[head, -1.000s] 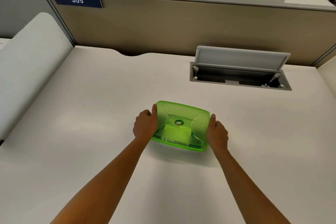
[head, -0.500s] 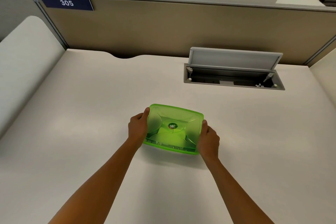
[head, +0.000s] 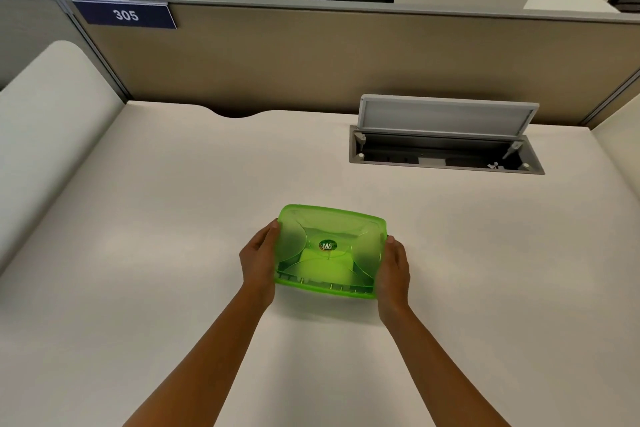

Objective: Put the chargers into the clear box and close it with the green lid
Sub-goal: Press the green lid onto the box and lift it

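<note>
Both hands, left hand [head: 259,258] and right hand [head: 393,270], are clamped on the short ends of the green lid [head: 330,250] at lower centre of the counter [head: 138,253] (box underneath barely visible), so uneven pressing could leave one corner unsnapped.

Single head-worn view, looking forward and down, close over desk [head: 138,253]

A translucent bright green lid [head: 330,250] carries a round dark sticker with white letters. The desk [head: 173,253] is plain off-white; the partition [head: 277,59] is tan. At upper left, a navy sign [head: 125,14] bears white "305".
</note>
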The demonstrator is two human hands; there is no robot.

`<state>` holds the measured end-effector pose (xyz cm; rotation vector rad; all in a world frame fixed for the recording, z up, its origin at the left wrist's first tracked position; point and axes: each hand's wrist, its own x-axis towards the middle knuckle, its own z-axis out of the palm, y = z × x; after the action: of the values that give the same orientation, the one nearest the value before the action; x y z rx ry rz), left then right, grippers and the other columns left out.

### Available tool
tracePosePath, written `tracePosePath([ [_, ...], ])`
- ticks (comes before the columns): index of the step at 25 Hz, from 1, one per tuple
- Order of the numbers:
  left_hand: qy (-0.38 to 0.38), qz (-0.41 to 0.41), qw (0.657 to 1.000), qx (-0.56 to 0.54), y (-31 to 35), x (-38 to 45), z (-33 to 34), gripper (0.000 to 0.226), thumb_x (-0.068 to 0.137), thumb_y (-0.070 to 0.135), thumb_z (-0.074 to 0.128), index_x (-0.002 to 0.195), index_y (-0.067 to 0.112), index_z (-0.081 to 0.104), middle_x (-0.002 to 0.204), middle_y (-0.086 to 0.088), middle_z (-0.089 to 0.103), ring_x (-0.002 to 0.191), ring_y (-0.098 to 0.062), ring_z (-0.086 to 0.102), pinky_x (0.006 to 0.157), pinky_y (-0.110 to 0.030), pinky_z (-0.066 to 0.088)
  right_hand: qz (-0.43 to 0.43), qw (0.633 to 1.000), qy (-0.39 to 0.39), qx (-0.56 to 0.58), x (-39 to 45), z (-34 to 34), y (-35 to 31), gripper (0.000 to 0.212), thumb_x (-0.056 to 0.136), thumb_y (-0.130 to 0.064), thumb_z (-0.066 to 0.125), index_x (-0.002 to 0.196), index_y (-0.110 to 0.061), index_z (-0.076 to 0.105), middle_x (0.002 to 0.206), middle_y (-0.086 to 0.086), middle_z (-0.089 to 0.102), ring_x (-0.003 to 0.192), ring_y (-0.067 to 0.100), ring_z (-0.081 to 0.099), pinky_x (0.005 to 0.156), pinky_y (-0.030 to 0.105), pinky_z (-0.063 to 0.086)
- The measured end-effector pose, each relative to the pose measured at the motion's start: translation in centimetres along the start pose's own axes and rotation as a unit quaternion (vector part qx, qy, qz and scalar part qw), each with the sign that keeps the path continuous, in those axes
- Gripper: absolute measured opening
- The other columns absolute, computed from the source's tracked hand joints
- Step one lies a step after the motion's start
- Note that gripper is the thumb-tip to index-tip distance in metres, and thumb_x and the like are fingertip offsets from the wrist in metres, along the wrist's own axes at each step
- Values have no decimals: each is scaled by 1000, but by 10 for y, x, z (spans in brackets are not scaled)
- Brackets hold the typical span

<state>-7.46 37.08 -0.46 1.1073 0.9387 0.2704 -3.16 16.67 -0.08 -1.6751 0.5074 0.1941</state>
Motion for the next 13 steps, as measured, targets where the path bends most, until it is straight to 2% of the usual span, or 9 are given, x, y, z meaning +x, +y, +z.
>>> tracePosePath([
  [3,-14,-21,999,-40,1,6,7,25,89,26,71,112,17,76,116,-4,74,114,-26,66,101,-46,52,-6,1000,-12,16,10,4,-7,31,100,-41,36,116,-39,62,116,-12,62,109,14,56,97,34,45],
  [6,-21,-19,997,-69,12,18,25,29,90,24,70,117,15,73,120,-5,73,116,-27,65,103,-49,50,-31,999,-5,7,37,8,-25,37,100,-40,36,124,-32,62,123,-8,63,114,16,56,102,38,46],
  [13,-29,38,997,-59,38,65,85,33,91,21,69,124,12,69,126,-4,70,121,-24,62,107,-46,47,-88,996,7,-13,109,32,-66,37,101,-37,38,118,-22,66,108,-3,65,104,21,57,94,37,46],
])
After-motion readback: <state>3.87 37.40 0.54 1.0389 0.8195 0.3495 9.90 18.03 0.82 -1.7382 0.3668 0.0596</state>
